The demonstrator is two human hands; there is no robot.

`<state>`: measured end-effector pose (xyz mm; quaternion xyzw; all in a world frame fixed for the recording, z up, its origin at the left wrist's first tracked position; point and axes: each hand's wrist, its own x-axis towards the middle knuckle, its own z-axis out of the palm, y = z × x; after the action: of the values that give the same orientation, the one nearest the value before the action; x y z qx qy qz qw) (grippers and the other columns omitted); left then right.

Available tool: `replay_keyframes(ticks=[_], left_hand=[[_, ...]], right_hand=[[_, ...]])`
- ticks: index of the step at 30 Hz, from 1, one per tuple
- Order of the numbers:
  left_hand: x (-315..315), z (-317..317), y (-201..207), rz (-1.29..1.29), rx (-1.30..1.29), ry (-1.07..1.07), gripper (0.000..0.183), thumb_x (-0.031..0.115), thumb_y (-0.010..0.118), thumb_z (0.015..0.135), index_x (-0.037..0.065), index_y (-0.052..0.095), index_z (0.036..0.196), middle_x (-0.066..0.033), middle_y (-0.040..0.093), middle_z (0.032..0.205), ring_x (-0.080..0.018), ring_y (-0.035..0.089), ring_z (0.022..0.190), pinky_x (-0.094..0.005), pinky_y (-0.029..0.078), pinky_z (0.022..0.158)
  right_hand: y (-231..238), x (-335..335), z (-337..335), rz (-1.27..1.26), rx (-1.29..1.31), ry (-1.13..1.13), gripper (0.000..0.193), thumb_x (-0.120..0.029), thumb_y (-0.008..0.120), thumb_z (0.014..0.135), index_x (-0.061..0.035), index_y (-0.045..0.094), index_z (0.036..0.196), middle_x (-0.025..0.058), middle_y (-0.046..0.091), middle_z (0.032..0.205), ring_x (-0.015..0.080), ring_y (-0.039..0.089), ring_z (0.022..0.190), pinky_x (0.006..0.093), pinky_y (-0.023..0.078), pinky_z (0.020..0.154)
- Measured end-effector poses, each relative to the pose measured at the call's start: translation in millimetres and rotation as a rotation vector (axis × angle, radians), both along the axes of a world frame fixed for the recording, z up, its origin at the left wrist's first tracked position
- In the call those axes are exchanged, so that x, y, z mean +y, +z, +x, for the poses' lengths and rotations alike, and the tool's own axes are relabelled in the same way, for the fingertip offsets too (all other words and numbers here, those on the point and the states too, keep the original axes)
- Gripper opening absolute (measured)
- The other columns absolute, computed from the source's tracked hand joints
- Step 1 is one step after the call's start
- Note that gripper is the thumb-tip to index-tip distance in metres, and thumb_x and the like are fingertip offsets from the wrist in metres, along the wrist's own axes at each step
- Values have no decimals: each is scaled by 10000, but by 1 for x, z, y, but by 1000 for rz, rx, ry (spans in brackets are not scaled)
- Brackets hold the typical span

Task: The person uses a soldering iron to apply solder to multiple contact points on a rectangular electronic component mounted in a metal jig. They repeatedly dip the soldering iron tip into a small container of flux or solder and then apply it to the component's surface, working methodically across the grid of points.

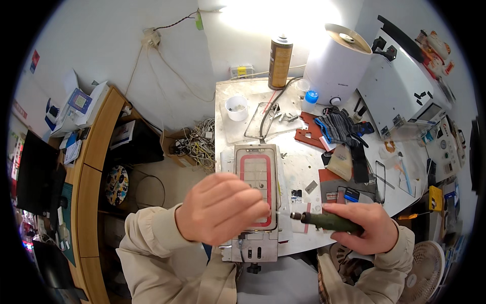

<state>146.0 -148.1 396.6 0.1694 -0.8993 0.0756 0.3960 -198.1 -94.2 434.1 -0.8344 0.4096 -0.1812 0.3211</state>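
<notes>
My right hand [373, 230] is wrapped round a dark green handheld rotary tool [326, 221]. Its narrow metal tip points left. My left hand [220, 209] is closed, fingers curled toward the tool's tip; whatever they pinch is hidden or too small to make out. It hovers over the left side of a metal fixture [274, 177] and covers part of it. On the fixture lies a flat pad with a red rounded border [257, 158], its lower left hidden by my hand. The fixture's front bracket [258, 247] reaches the near table edge.
At the back of the white table stand a white cup [236, 108], a spray can [280, 63], a blue-capped bottle [310, 100] and a white humidifier-like cylinder [336, 66]. Striped gloves [342, 126] and a metal cabinet [405, 81] are right. A fan [424, 271] is near right.
</notes>
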Motion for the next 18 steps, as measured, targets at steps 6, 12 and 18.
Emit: replay_keyframes(ticks=[6, 12, 18], left_hand=[[4, 42, 9, 90, 196, 277, 88, 0, 655, 954, 11, 717, 1016, -108, 705, 976, -228, 664, 884, -317, 520, 767], [-102, 74, -17, 377, 170, 559, 113, 111, 683, 1030, 8, 696, 987, -135, 707, 927, -304, 683, 840, -363, 541, 749], [-212, 38, -87, 356, 168, 379, 101, 57, 702, 975, -29, 730, 1023, -168, 746, 979, -327, 722, 884, -382, 568, 795]], right_hand=[[16, -3, -26, 254, -48, -30, 568, -55, 766, 874, -12, 647, 1427, 128, 786, 1073, 170, 752, 860, 295, 578, 807], [10, -11, -28, 112, -76, -184, 563, -16, 745, 875, 13, 628, 1425, 126, 790, 1066, 138, 733, 864, 295, 571, 795], [-5, -9, -18, -80, 51, -127, 544, -81, 816, 856, -44, 684, 1382, 116, 736, 903, 243, 673, 658, 341, 519, 594]])
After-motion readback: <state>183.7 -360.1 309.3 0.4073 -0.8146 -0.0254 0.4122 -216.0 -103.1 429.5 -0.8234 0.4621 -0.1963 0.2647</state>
